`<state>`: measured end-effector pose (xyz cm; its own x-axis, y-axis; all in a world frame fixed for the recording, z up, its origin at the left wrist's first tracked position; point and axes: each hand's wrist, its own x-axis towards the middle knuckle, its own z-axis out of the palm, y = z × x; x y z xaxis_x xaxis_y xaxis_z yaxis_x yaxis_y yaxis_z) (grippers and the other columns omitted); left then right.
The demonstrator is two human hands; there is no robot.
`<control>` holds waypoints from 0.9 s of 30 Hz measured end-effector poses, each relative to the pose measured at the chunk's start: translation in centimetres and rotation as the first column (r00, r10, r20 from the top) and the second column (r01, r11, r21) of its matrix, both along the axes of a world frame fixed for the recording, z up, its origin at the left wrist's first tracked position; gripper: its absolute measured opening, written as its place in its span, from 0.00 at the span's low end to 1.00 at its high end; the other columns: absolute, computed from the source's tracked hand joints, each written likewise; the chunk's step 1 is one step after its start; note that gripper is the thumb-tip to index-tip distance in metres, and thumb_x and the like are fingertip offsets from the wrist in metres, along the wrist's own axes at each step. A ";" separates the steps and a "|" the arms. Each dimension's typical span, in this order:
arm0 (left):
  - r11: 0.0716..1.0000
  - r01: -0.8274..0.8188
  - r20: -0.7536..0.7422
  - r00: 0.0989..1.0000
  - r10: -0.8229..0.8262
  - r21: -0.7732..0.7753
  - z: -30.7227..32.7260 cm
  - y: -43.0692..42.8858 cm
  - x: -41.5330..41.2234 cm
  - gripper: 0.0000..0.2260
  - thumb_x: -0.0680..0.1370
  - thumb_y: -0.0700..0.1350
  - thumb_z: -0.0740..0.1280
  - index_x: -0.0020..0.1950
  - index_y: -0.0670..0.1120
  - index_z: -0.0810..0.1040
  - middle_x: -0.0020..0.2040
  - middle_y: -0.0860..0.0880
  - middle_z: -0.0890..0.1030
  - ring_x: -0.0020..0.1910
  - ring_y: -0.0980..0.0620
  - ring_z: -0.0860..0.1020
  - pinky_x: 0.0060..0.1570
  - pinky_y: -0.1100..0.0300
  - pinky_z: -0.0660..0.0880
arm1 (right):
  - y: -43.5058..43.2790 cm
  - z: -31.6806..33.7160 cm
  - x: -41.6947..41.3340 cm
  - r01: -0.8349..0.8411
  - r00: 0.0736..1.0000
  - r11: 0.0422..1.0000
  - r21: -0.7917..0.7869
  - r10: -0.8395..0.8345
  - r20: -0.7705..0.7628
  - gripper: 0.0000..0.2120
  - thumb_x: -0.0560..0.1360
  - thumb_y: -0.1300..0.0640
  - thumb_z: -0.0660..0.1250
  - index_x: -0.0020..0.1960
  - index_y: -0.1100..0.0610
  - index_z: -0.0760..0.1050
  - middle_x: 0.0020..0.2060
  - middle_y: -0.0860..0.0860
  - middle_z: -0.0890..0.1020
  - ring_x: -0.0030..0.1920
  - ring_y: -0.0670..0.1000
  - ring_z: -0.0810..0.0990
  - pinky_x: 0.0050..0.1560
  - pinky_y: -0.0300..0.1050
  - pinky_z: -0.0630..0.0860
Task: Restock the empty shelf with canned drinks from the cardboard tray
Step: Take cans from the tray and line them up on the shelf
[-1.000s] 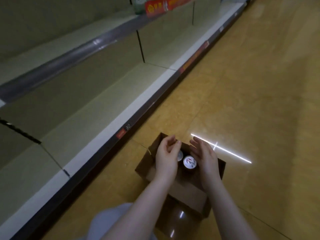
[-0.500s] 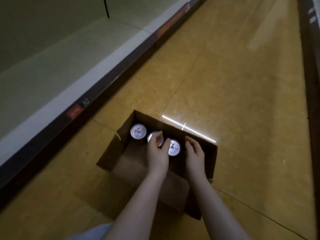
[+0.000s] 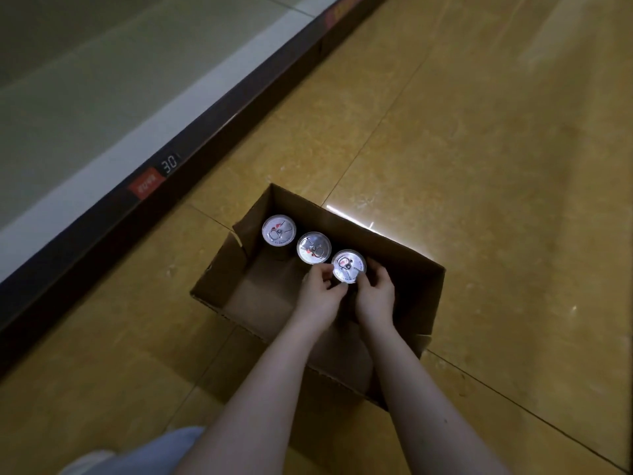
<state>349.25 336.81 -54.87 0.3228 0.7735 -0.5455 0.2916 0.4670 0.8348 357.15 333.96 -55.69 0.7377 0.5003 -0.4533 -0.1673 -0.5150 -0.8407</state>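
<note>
Upper left of the frame is the bottom shelf (image 3: 85, 97), a pale greenish board running diagonally up toward the top edge, with a dark front rail (image 3: 239, 108) along it. On that rail, left of centre, there's a red tag (image 3: 147, 182) with a white "30" label (image 3: 169, 163) just beside it. Down in the lower left corner a patch of light blue clothing (image 3: 137, 454) pokes in.

Middle of the frame: the cardboard tray (image 3: 219, 269) sits on the floor, near the rail but apart from it, open on top, brown walls all round. Inside, 3 canned drinks stand upright in a diagonal row along the far side, silver lids and pull tabs facing up. The left can (image 3: 278, 231) is tucked into the far corner, the middle can (image 3: 313, 247) is right up against it, and the right can (image 3: 348, 266) comes next, a bit lower in the frame.

Both hands are on the right can. The left hand (image 3: 318, 296) has its thumb and fingers curled against the lower-left rim, and the right hand (image 3: 375, 294) is curled round the can's right side. So the hands are close together with that 1 can clamped between them. Bare forearms come up from the bottom edge over the tray's near wall. Can't tell if the can is off the tray bottom.

Right side is just yellowish floor (image 3: 496, 166) with thin dark seams, plus a bright light streak (image 3: 352, 214) just behind the tray's far wall.
</note>
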 end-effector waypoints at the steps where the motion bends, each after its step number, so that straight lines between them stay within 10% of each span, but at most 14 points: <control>1: 1.000 0.022 0.000 1.000 -0.022 -0.012 0.1 -0.1 0.1 0.18 0.76 0.36 0.64 0.66 0.41 0.68 0.68 0.42 0.69 0.67 0.49 0.70 0.59 0.62 0.66 | 0.0 -0.1 0.1 0.007 1.000 1.000 -0.004 -0.007 0.003 0.16 0.78 0.62 0.61 0.65 0.58 0.72 0.59 0.56 0.79 0.61 0.55 0.76 0.61 0.47 0.72; 7: 0.998 0.046 -0.003 0.999 -0.046 0.035 0.5 -0.9 0.5 0.20 0.74 0.35 0.66 0.63 0.47 0.68 0.67 0.45 0.69 0.66 0.49 0.70 0.65 0.55 0.68 | -0.4 0.9 0.1 0.019 0.992 0.998 -0.057 -0.012 0.129 0.15 0.77 0.65 0.59 0.63 0.60 0.74 0.58 0.57 0.80 0.60 0.55 0.77 0.51 0.36 0.67; 18: 0.778 0.138 -0.130 0.989 -0.073 0.613 6.9 -1.2 -1.5 0.28 0.66 0.39 0.75 0.64 0.47 0.71 0.61 0.51 0.72 0.57 0.60 0.71 0.60 0.66 0.69 | -2.6 9.9 0.2 -0.141 0.963 0.984 0.107 0.112 0.244 0.16 0.75 0.63 0.62 0.61 0.56 0.77 0.53 0.52 0.83 0.55 0.49 0.80 0.56 0.44 0.77; 21: 0.808 0.017 -0.034 0.999 0.003 0.589 10.5 -1.2 -2.8 0.25 0.66 0.41 0.76 0.61 0.48 0.73 0.58 0.53 0.76 0.53 0.63 0.73 0.51 0.77 0.68 | -2.8 13.4 0.3 -0.170 0.973 0.966 0.193 0.134 0.186 0.14 0.75 0.59 0.62 0.60 0.54 0.78 0.50 0.51 0.83 0.52 0.49 0.81 0.54 0.51 0.79; 27: 0.867 -0.116 0.147 0.988 0.050 0.484 18.5 -0.7 -5.6 0.20 0.68 0.43 0.75 0.58 0.53 0.75 0.56 0.54 0.79 0.55 0.57 0.77 0.51 0.65 0.76 | -2.9 20.6 0.1 -0.253 0.965 0.896 0.365 0.262 0.027 0.12 0.80 0.58 0.57 0.57 0.53 0.78 0.43 0.52 0.83 0.47 0.50 0.81 0.47 0.44 0.78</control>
